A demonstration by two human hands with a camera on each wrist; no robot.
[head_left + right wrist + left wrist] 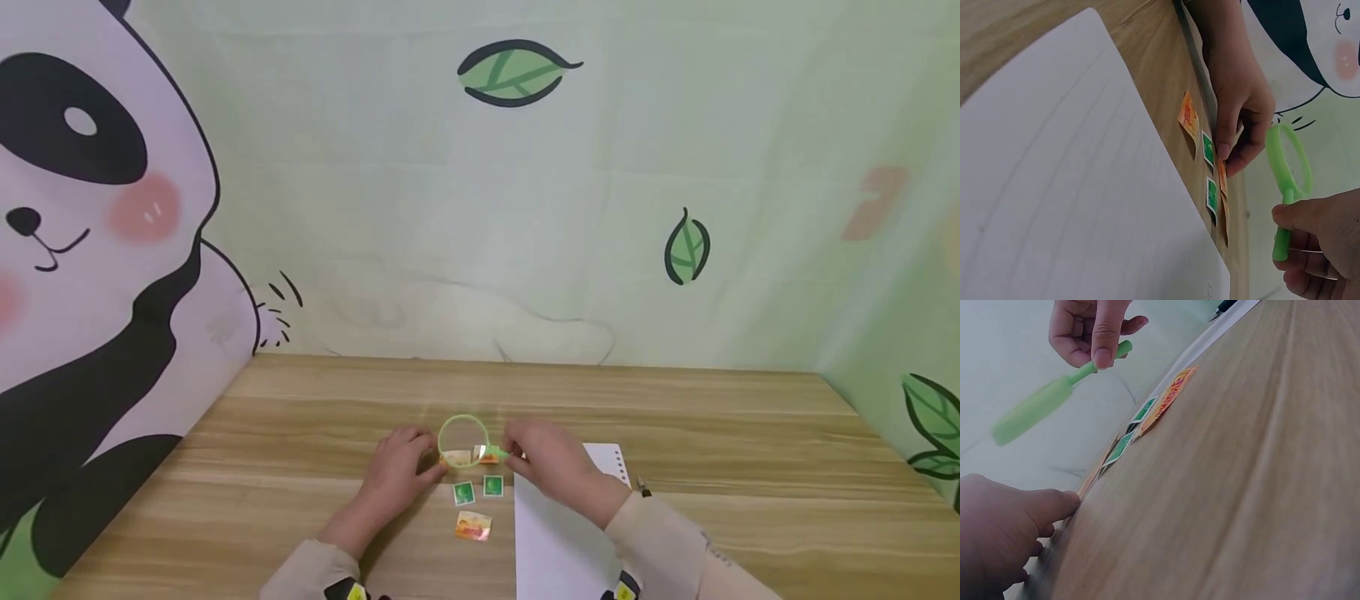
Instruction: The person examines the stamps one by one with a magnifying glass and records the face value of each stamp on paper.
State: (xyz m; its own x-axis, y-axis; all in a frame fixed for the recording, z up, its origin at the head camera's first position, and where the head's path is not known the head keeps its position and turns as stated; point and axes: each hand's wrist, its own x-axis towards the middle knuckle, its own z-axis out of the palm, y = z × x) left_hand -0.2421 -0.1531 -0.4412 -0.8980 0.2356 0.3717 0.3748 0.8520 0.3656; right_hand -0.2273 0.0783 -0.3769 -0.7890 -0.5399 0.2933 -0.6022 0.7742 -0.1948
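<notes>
My right hand (551, 462) grips the handle of a green magnifying glass (462, 437), held above the table; the right wrist view shows its handle (1283, 234) between thumb and fingers. Under the lens lie two orange picture stamps, side by side. At the left one's edge, my left hand (397, 471) pinches the orange stamp (1222, 178) between thumb and forefinger, low against the tabletop. Nearer me are two green stamps with white borders, the left green stamp (464, 493) and the right green stamp (492, 486). Another orange stamp (473, 526) lies closest to me.
A white lined notebook page (558, 542) with punched holes lies right of the stamps, partly under my right forearm. A dark pen (642, 487) shows its tip beside it. The wooden table (315, 433) meets a panda-and-leaf printed backdrop (420, 208) behind and at the sides.
</notes>
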